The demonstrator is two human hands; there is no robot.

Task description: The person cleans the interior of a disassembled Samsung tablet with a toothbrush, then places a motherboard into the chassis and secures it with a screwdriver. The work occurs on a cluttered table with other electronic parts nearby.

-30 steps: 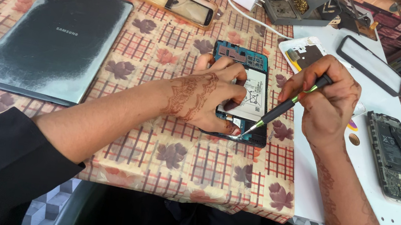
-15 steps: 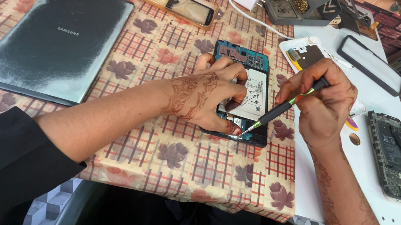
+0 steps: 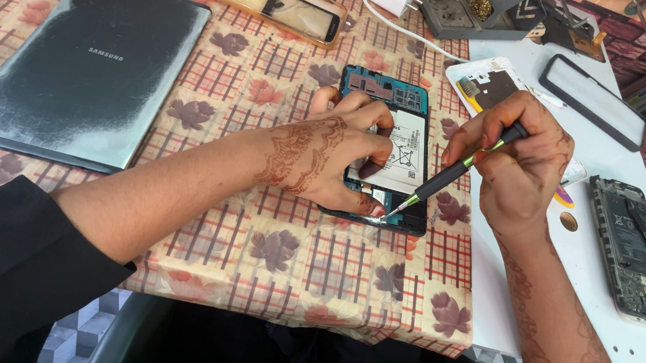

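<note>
Head view — both hands unmoved, left point(image 3: 326, 157) flat on opened phone point(image 3: 388, 144), right point(image 3: 515, 167) gripping screwdriver point(image 3: 454, 172) — tip still low.

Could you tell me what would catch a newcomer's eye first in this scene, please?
At the centre, the left hand presses down on an opened phone with its white battery exposed, while the right hand holds a thin screwdriver with its tip at the phone's lower edge. To the left, a large dark tablet lies back-up on the leaf-patterned tablecloth. Another opened phone lies on the white board at right.
</note>
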